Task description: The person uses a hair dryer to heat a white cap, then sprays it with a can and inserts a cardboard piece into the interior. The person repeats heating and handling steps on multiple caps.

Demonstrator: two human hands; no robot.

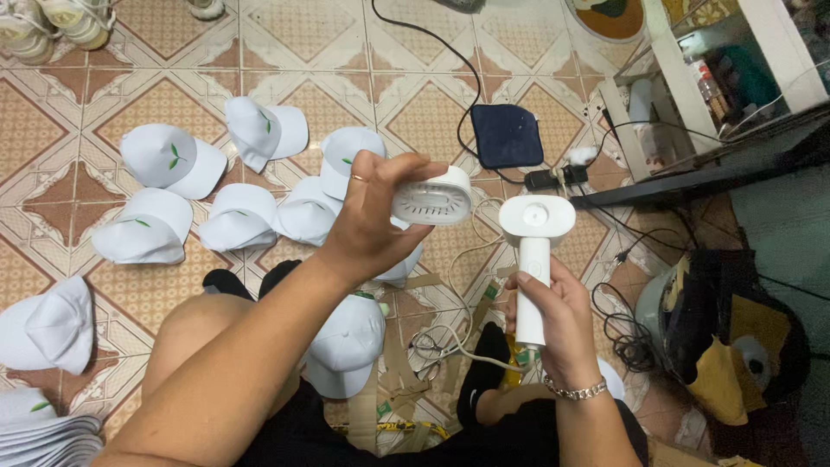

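Observation:
My left hand (373, 216) holds a white oval attachment head (434, 199) with a slotted face, raised over the floor. My right hand (553, 311) grips the handle of a white handheld garment steamer (534, 246), held upright, its round top facing up beside the attachment. The two parts are close but apart. A white cord (462, 346) trails from the steamer's base down between my legs. A white cap (347, 342) rests on my knee below the left arm.
Several white caps with green leaf marks (173, 160) lie spread on the patterned tile floor, and a stack (39, 432) sits bottom left. A dark pad (507, 136) with black cable, a power strip (553, 177), a white shelf (683, 86) and a dark bag (735, 337) stand to the right.

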